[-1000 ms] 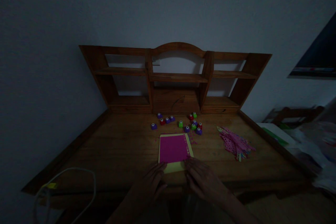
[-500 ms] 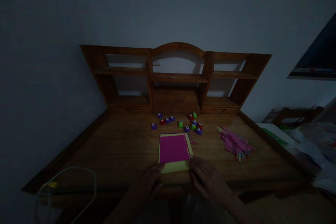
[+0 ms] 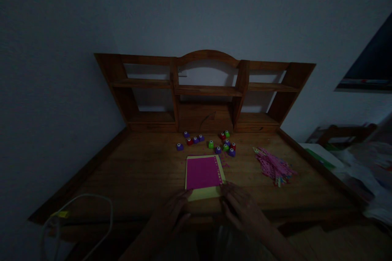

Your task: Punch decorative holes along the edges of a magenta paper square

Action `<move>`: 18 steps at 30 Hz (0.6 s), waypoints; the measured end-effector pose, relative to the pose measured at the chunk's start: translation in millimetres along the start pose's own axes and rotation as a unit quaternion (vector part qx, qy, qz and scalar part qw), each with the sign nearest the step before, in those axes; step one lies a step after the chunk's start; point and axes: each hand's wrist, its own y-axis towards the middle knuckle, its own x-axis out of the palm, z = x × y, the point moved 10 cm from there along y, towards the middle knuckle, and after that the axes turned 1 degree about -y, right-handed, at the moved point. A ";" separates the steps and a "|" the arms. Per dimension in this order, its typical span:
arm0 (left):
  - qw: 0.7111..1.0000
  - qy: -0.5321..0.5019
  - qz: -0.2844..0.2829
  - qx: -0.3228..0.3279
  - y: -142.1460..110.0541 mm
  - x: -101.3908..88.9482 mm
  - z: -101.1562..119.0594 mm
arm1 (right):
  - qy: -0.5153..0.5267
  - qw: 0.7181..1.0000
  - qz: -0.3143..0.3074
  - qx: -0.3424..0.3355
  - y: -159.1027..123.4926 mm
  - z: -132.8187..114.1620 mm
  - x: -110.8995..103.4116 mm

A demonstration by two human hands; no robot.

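Observation:
A magenta paper sheet (image 3: 202, 172) lies on a slightly larger yellow sheet (image 3: 203, 193) near the front of a wooden desk (image 3: 137, 171). My left hand (image 3: 173, 211) rests with fingers stretched out at the yellow sheet's near left corner. My right hand (image 3: 241, 208) lies flat with fingers spread at the near right corner. Neither hand holds anything. The room is dim.
Several small craft punches (image 3: 214, 142), purple, red and green, are scattered behind the sheets. A pile of pink paper strips (image 3: 274, 166) lies to the right. A wooden hutch (image 3: 206, 89) stands at the back. A pale cable (image 3: 88, 212) loops at the front left.
My right hand has slid a little to the right along the yellow sheet's near edge. My left hand has drawn back slightly.

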 end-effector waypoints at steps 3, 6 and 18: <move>1.000 0.002 -0.001 -0.004 0.1 -0.8 -0.3 | 0.004 1.000 -0.007 0.002 -0.7 0.8 2.1; 1.000 0.006 -0.002 -0.005 -0.8 1.2 -1.5 | 0.010 1.000 -0.011 0.009 -0.9 2.7 3.6; 0.998 -0.053 -0.016 -0.029 -3.1 7.4 -7.7 | 0.029 0.999 -0.012 0.012 -0.6 3.4 3.0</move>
